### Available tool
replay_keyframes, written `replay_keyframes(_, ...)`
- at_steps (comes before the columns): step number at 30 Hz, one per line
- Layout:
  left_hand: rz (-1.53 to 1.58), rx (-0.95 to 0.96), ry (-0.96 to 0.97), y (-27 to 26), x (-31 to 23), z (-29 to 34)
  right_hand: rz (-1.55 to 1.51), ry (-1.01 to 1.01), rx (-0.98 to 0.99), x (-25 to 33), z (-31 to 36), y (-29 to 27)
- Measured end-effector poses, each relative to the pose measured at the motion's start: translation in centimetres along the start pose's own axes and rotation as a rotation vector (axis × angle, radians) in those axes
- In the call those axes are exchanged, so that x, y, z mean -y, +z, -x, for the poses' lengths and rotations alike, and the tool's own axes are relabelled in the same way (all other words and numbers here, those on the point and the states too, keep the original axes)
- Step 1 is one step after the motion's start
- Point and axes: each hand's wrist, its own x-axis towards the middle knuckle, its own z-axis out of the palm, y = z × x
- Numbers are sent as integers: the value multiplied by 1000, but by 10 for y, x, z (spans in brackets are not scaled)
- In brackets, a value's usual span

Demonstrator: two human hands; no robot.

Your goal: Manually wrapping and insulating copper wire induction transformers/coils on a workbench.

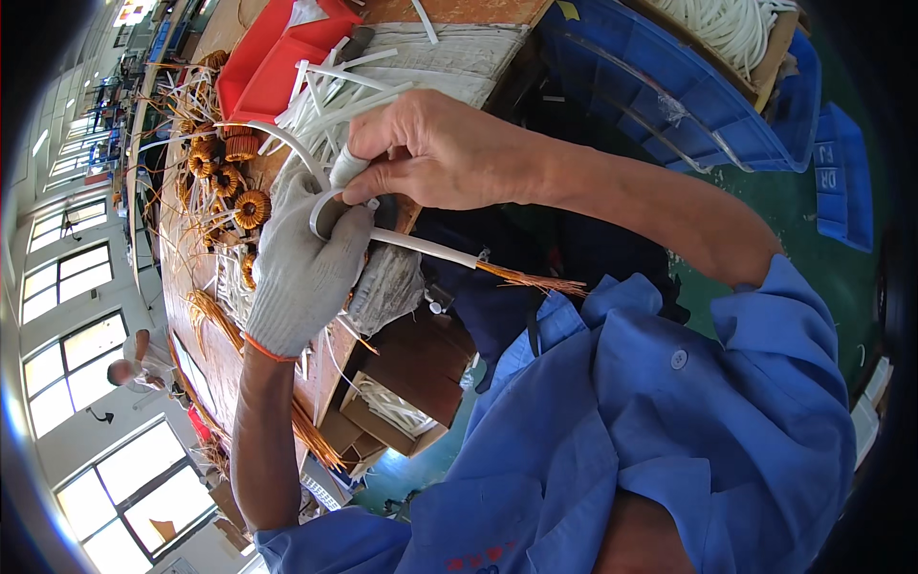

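Note:
My left hand (304, 268), in a white knit glove with an orange cuff, is closed around a white-sleeved copper wire (426, 246). The sleeve comes out beside the thumb, and bare copper strands (531, 279) fan from its end toward my shirt. A white loop (318, 212) curves over a dark, rounded piece in the glove, mostly hidden. My bare right hand (449, 158) has a white wrap (348, 166) on one finger. Its thumb and fingers pinch the loop just above the gloved thumb.
Copper-wound ring coils (252, 209) crowd the bench's left side. Beyond my hands lie loose white tubes (330, 96) and a red bin (263, 91). Blue crates (660, 86) stand right, one bearing a box of white tubing (727, 29). An open carton (421, 442) sits below the bench edge.

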Motion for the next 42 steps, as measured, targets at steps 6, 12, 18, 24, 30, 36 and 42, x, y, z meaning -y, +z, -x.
replay_keyframes(6,17,-10,24,0,-2,-3,-96,59,-68,-26,13,3)
replay_keyframes(12,-70,4,5,-2,-5,-1,-97,3,-141,-1,9,-2)
replay_keyframes(18,2,-1,-71,-1,-8,-3,29,-99,-104,3,3,0)
replay_keyframes(24,25,-2,-21,-2,-2,0,-78,26,-46,-18,8,11)
replay_keyframes(30,207,-48,-44,2,-7,-1,-329,221,-32,-32,26,15)
replay_keyframes(36,43,-26,-160,4,-4,-7,267,84,-279,-44,37,27)
replay_keyframes(42,-24,30,-241,-10,-12,-20,464,219,-408,-64,100,60)
